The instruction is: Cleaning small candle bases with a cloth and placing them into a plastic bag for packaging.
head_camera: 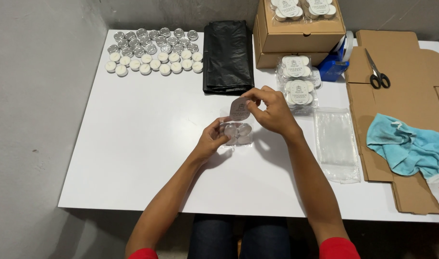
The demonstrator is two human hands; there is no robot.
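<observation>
At the middle of the white surface (147, 144), the left hand (213, 138) pinches a clear packet of tealight candles (236, 133) while the right hand (272, 109) pinches a rounded label card (239, 109) at its top edge, apparently the labelling step, which calls for accurate alignment.

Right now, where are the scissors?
In the head view, the scissors lie at the far right of the table on the flat brown cardboard, just right of the blue tape dispenser and above the blue cloth.
</observation>
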